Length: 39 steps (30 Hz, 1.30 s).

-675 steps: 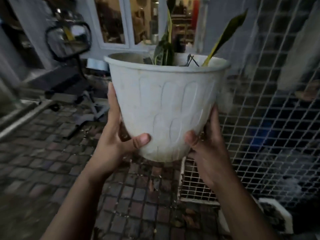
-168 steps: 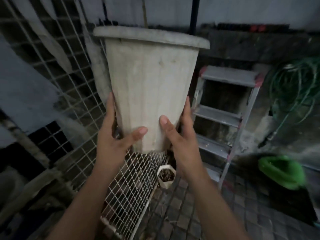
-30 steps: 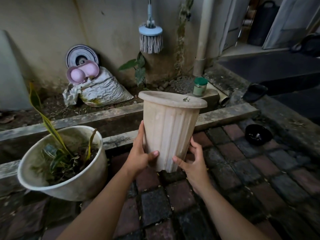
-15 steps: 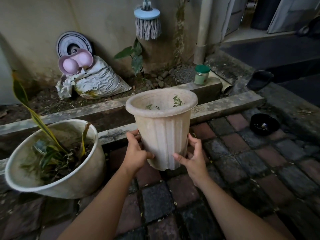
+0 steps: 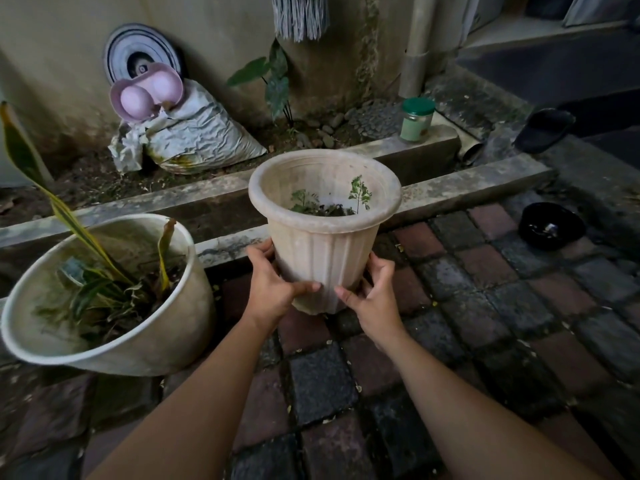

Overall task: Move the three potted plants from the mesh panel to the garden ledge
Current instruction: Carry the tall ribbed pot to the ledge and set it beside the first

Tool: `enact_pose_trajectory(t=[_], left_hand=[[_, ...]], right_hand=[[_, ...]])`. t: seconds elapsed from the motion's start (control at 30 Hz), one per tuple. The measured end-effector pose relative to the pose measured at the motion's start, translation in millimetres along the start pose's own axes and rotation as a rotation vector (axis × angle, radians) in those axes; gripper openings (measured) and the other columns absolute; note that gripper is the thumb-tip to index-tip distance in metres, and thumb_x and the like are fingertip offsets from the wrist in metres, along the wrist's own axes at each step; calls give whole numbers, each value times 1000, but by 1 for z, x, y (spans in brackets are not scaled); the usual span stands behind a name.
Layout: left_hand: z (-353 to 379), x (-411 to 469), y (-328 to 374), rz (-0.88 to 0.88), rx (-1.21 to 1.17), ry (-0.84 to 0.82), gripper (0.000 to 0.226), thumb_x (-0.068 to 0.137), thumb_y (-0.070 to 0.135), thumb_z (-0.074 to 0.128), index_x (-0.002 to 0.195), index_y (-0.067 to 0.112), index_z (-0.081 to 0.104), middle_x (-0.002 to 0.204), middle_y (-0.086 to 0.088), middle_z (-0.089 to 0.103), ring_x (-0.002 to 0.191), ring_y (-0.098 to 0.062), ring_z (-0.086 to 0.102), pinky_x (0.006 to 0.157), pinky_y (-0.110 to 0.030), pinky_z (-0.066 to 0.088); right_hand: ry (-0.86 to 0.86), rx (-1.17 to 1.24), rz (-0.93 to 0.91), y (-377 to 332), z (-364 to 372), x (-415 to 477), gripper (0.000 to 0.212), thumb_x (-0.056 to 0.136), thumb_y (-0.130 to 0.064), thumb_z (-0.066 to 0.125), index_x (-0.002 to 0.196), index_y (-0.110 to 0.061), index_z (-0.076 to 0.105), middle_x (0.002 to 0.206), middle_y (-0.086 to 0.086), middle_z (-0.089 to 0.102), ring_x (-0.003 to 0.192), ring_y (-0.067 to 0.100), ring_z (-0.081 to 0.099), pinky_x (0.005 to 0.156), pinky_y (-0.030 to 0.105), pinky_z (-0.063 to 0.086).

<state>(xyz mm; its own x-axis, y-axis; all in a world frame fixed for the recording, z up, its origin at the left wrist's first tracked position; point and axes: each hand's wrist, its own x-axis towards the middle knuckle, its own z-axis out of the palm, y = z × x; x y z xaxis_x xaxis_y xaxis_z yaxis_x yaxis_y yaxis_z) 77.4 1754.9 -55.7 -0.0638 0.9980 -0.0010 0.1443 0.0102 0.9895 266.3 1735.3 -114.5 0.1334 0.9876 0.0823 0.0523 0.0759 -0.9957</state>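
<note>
Leaning at the lower left of the frame, a wide white pot [image 5: 114,327] sits tilted on the brick paving [image 5: 485,306], its far side against the concrete garden ledge [image 5: 467,188]; inside it grows a snake plant [image 5: 52,199] with one long yellow-edged leaf reaching toward the upper left corner. Above it, against the wall in the upper left, stand a round striped disc [image 5: 138,51], a pink moulded tray [image 5: 147,91] and a crumpled pale sack [image 5: 197,133] lying on the soil bed. Toward the middle, the left hand [image 5: 273,289] grips the lower left side of a ribbed beige pot [image 5: 322,247], fingers wrapped behind it and thumb pressed on the front near the base. This pot is at the centre of the frame, upright, just in front of the ledge and right of the white pot; whether its base touches the bricks cannot be told. Small green seedlings [image 5: 358,195] show inside it. The right hand [image 5: 374,296] clasps the lower right side, thumb forward on the ribs, fingers curled round the back. Above the pot, a leafy plant [image 5: 273,81] grows from the bed under hanging mop strands [image 5: 299,15]. Right of centre, a green-lidded jar [image 5: 417,119] stands on the inner curb. At the far right lie a dark slipper [image 5: 543,128] and, lower, a small black bowl [image 5: 550,225] on the bricks.
</note>
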Motion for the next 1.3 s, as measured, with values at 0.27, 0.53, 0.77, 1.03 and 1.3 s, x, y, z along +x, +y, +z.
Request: enact_pose_trajectory(t=[0.27, 0.53, 0.77, 1.03, 1.3], left_hand=[[3, 1, -31, 23, 195, 24, 105, 61, 6, 100, 132, 18, 23, 141, 7, 39, 135, -9, 43, 101, 1, 36], [-26, -1, 13, -34, -215, 127, 55, 82, -14, 61, 122, 21, 51, 139, -15, 61, 133, -38, 59, 85, -34, 61], [-31, 20, 88, 3, -261, 92, 52, 77, 45, 55, 128, 50, 61, 147, -1, 58, 131, -29, 60, 95, -47, 56], [-11, 24, 82, 46, 0, 221, 56, 99, 8, 42, 150, 32, 41, 144, 3, 47, 133, -26, 54, 113, -49, 50], [-4, 12, 82, 99, 85, 152, 57, 90, 26, 38, 147, 32, 37, 153, -4, 41, 143, -25, 43, 122, -49, 38]], right_hand=[[-13, -317, -3, -3, -1, 10, 81, 82, -5, 84, 141, -17, 30, 132, -5, 52, 125, 12, 54, 101, 28, 47], [-33, -187, 30, -22, -33, 9, 66, 87, 6, 71, 139, -26, 46, 138, -7, 57, 133, 20, 57, 116, 51, 46], [67, 132, -77, -111, -45, 9, 70, 82, -39, 64, 146, -23, 39, 142, 6, 55, 133, 12, 55, 105, 29, 50], [28, -211, -22, -138, -10, 22, 78, 104, -22, 55, 166, -18, 7, 169, 5, 24, 152, 19, 29, 111, 22, 27], [-68, -371, -44, -136, -23, 37, 69, 109, -19, 42, 166, -15, 5, 171, 8, 9, 150, 13, 20, 107, 13, 16]])
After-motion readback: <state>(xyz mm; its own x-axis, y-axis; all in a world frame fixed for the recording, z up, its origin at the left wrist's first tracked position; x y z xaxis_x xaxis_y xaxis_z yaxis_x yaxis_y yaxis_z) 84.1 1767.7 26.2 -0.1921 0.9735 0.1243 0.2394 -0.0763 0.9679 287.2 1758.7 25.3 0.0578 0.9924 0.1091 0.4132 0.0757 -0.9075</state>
